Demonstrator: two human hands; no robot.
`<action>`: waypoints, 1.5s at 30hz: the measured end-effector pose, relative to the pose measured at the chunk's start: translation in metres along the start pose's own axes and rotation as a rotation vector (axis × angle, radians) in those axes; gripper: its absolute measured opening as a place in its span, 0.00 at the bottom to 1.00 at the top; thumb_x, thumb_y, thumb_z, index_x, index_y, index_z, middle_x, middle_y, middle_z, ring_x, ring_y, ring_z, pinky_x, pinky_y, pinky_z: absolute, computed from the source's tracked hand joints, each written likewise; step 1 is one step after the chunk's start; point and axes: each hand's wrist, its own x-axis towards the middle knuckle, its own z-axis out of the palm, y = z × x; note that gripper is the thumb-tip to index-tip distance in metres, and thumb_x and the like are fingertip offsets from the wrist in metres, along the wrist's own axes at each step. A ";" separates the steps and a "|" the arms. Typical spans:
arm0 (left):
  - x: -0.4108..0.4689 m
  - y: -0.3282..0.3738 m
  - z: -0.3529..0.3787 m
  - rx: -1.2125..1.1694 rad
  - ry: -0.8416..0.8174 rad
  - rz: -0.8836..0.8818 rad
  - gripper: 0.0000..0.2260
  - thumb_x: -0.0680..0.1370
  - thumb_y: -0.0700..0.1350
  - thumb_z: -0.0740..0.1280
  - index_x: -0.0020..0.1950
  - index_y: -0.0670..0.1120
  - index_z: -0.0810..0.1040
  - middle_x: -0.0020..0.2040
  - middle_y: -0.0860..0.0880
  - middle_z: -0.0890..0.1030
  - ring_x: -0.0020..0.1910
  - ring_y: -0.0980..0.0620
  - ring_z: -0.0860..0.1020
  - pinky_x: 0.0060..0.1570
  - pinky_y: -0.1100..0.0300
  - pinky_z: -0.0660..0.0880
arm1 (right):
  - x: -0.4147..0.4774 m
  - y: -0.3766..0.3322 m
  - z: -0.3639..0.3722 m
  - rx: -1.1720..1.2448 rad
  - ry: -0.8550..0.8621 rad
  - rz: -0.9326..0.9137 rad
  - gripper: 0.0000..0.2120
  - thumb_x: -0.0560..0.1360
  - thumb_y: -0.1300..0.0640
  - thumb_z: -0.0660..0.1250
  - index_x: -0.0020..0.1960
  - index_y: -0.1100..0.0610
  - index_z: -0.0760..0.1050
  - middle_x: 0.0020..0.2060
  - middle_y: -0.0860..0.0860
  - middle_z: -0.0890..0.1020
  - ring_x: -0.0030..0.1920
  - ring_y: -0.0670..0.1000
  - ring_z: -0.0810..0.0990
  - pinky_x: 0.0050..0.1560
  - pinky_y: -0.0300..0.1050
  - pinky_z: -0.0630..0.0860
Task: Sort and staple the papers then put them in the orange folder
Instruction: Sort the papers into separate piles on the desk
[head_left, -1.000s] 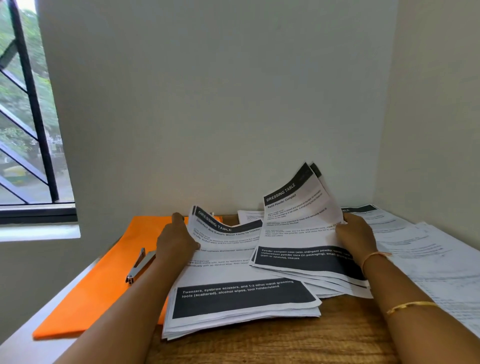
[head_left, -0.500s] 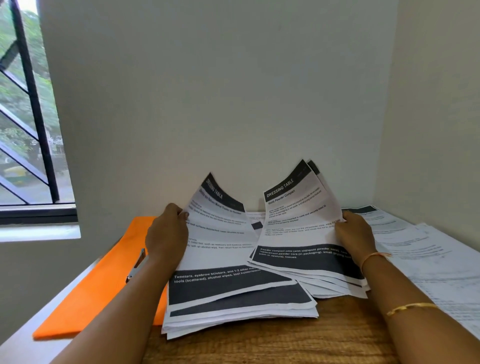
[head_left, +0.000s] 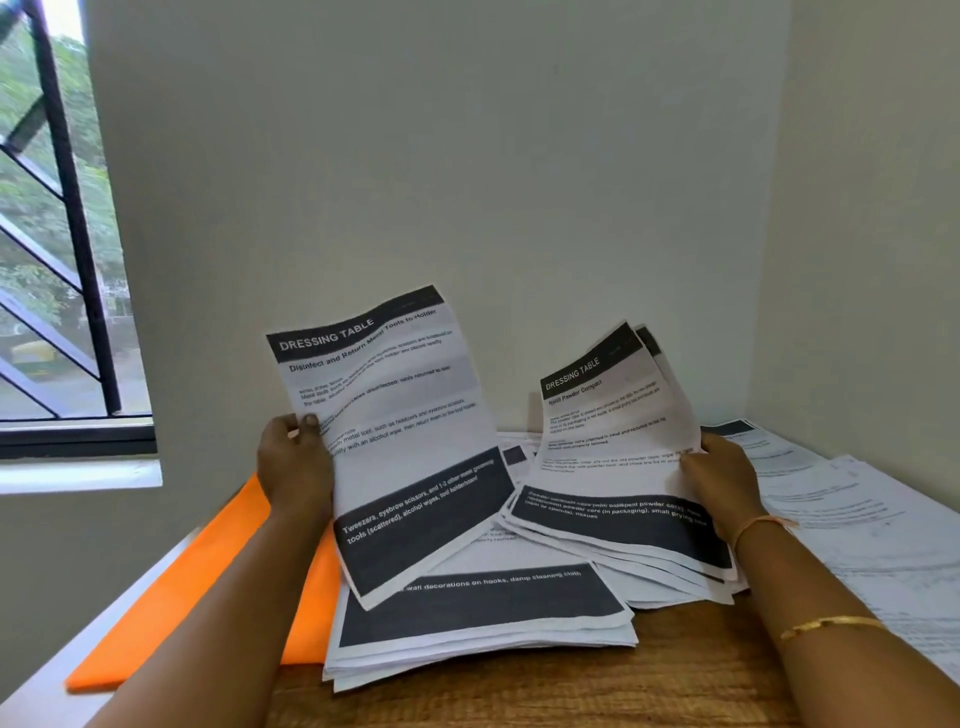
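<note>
One sheet (head_left: 395, 441) has come off the stack (head_left: 478, 618) within the last second; it lay flat on top, then bent upward, and is now raised almost upright with its lower corner over the stack; contact there cannot be determined.

Layout, left to right:
- The folder (head_left: 197, 587) lies flat on the table (head_left: 519, 691); its right edge runs under the stack and behind the left forearm.
- The left hand (head_left: 293, 462) pinches the sheet's left edge, thumb on the printed face, fingers curled behind.
- The sheet is headed "DRESSING TABLE"; the bundle (head_left: 613, 467) beside it carries the same heading and is tilted up at its far end.
- The right hand (head_left: 722, 478) clamps the bundle's right edge; this grip has not altered.
- Loose papers (head_left: 857, 519) lie spread at the far right.

Meaning for the task: sorting is in progress; the matching headings suggest the sheet is bound for the bundle; a different page is now exposed on top of the stack; stapling appears not yet begun.

Containers: the folder is the only one; it appears closed; no paper is seen in it; its contents, if any, cannot be determined.
</note>
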 end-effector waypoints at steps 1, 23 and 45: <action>0.000 -0.001 0.000 -0.011 -0.021 -0.044 0.12 0.81 0.43 0.60 0.59 0.35 0.74 0.59 0.36 0.77 0.57 0.40 0.74 0.48 0.58 0.65 | 0.000 0.000 -0.001 0.004 0.007 -0.002 0.10 0.75 0.67 0.57 0.45 0.58 0.76 0.45 0.59 0.79 0.45 0.59 0.74 0.46 0.47 0.69; -0.007 -0.009 0.013 -0.113 -0.261 -0.227 0.12 0.80 0.45 0.64 0.53 0.35 0.77 0.52 0.34 0.79 0.42 0.46 0.75 0.43 0.55 0.69 | -0.005 -0.021 0.006 0.466 -0.071 0.148 0.15 0.75 0.70 0.61 0.59 0.61 0.74 0.51 0.56 0.77 0.52 0.57 0.75 0.53 0.47 0.72; -0.044 0.018 0.021 -0.024 -0.301 0.162 0.04 0.81 0.45 0.61 0.52 0.45 0.71 0.40 0.49 0.80 0.34 0.60 0.76 0.26 0.74 0.70 | -0.041 -0.040 0.031 0.629 -0.661 0.163 0.10 0.79 0.59 0.59 0.54 0.59 0.78 0.43 0.58 0.85 0.42 0.57 0.84 0.46 0.51 0.80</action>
